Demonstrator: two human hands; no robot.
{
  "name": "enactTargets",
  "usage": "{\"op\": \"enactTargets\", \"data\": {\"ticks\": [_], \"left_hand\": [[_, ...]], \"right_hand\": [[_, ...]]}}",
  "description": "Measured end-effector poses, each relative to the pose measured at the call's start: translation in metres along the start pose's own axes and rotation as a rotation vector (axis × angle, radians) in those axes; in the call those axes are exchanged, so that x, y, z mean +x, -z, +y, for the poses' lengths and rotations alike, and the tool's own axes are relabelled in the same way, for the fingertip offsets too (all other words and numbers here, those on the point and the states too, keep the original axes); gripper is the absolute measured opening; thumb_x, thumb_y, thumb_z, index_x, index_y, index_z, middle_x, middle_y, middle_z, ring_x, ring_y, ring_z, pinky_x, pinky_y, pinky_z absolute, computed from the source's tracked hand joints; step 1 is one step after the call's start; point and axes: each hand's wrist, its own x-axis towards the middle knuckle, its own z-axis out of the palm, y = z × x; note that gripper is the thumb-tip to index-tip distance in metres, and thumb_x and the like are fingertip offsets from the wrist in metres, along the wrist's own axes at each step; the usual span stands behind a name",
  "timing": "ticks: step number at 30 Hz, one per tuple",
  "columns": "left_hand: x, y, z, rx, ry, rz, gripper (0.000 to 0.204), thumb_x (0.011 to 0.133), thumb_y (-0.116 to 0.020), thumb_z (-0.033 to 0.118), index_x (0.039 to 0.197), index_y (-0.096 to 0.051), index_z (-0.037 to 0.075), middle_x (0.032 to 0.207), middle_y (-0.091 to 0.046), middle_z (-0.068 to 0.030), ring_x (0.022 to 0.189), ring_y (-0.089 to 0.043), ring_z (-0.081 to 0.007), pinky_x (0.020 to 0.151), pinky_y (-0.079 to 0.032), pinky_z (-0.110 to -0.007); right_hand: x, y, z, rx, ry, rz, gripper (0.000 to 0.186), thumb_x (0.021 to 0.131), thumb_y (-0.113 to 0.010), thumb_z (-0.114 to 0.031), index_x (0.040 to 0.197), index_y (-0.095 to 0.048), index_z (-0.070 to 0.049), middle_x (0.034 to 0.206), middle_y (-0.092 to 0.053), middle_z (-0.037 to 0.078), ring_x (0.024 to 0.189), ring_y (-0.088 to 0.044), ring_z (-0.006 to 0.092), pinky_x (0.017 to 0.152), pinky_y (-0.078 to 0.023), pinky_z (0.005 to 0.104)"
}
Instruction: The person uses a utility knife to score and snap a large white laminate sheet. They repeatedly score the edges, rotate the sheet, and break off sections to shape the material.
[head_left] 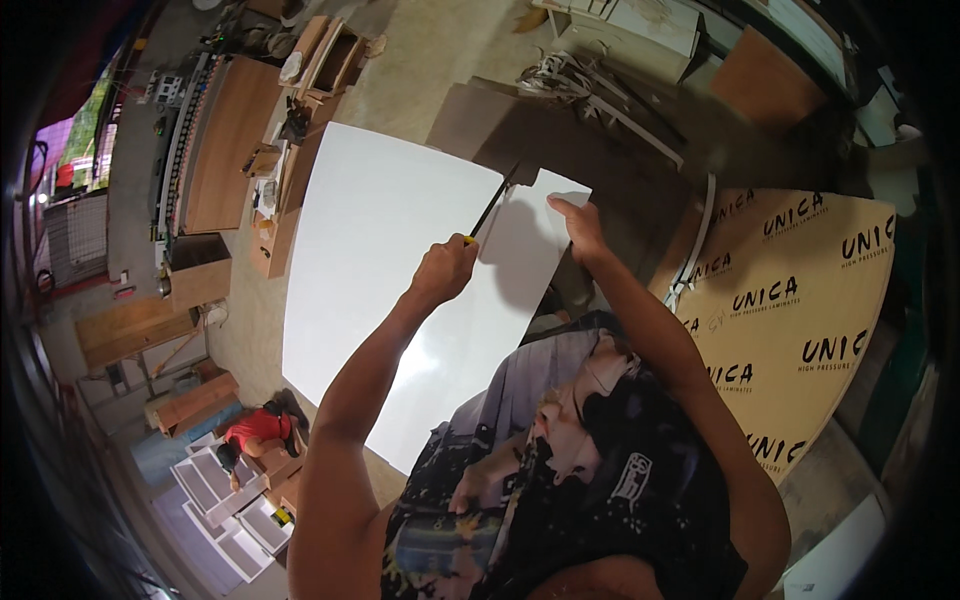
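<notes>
A large white panel spreads out in front of me, with a dark notch in its far edge. My left hand is closed round the handle of a handsaw; a bit of yellow shows at the grip. Its narrow dark blade slants away to the notch. At the panel's right corner, my right hand grips the edge with the thumb on top; the other fingers are hidden below. A shadow falls on the white surface between my hands.
To the right lies a tan printed laminate sheet with a pale strap along it. Dark boards and tangled strips lie beyond the panel. At left stand wooden cabinets. A person in red crouches by white drawers.
</notes>
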Motion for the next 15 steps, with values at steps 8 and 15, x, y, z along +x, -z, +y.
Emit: {"op": "enactTargets", "data": {"ticks": [8,15], "left_hand": [[-0.004,-0.006,-0.016,0.168,-0.033,-0.071,0.041,0.103,-0.043,0.032,0.099,-0.054,-0.007,0.072,-0.065,-0.0271,0.062,-0.065,-0.0424,0.061,-0.055,-0.051],[0.047,0.01,0.047,-0.068,0.321,-0.345,0.046,0.103,-0.038,0.033,0.102,-0.059,-0.008,0.078,-0.068,-0.0224,0.059,-0.068,-0.0319,0.063,-0.058,-0.043]], "right_hand": [[-0.012,-0.005,-0.009,-0.058,-0.012,0.012,0.035,0.08,-0.077,-0.022,0.1,-0.071,0.005,0.096,-0.071,0.01,0.086,-0.065,0.0186,0.077,-0.048,0.0345],[-0.011,-0.005,-0.011,-0.039,-0.007,0.012,0.032,0.08,-0.076,-0.02,0.098,-0.07,0.007,0.09,-0.071,0.012,0.077,-0.067,0.021,0.066,-0.052,0.0371]]}}
